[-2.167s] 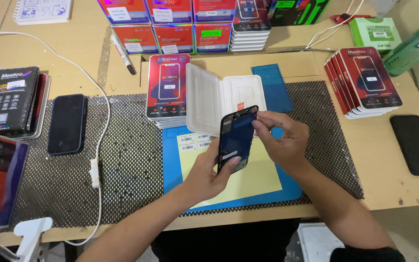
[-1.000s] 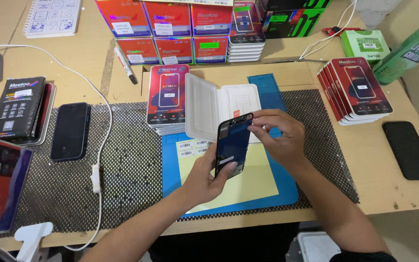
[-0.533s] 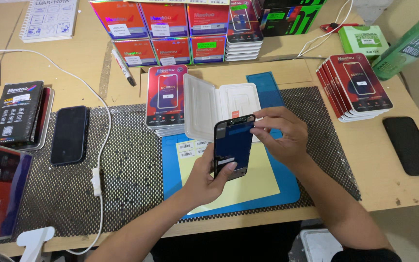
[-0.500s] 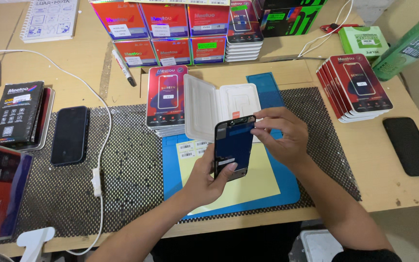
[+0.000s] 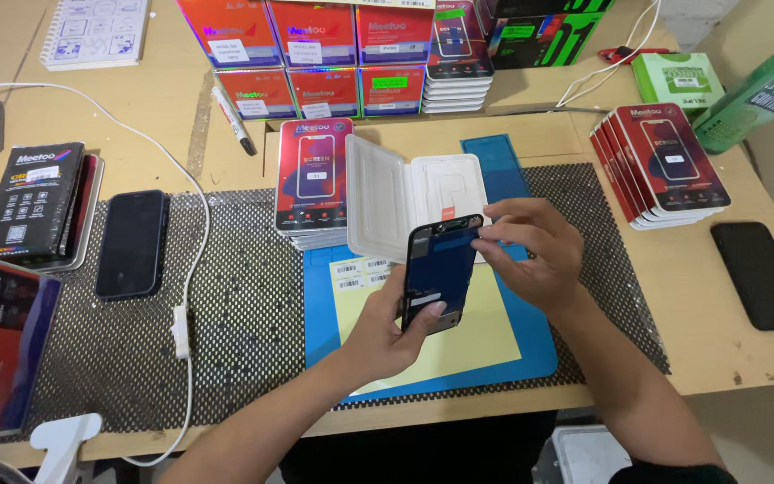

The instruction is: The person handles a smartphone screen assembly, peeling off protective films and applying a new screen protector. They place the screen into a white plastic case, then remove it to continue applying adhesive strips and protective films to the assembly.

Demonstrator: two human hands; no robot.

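Above the yellow sheet (image 5: 459,336) on the blue mat (image 5: 503,358), both hands hold one phone screen panel (image 5: 439,273) upright, its dark face turned toward the camera. The left hand (image 5: 391,336) grasps the lower part of the panel, with the thumb pressed on the bottom of its face and the fingers behind it. The right hand (image 5: 535,255) closes on the upper right edge of the panel, pinching it between the thumb and the fingertips. The panel is lifted free, not touching the mat.

Under the mat lies a black mesh pad (image 5: 244,314) that covers the front part of the wooden counter (image 5: 763,358). Just behind the panel, an open white plastic tray (image 5: 414,193) stands tilted, and beside it on the left a stack of red screen boxes (image 5: 313,179) rests. On the left side of the pad there is a dark phone (image 5: 132,242), and a white cable (image 5: 185,269) runs near it. On the right, another stack of red boxes (image 5: 665,166) leans like a fan, with a second black phone (image 5: 761,273) lying near it. Farther back, a row of red boxes (image 5: 315,54) stands along the counter.
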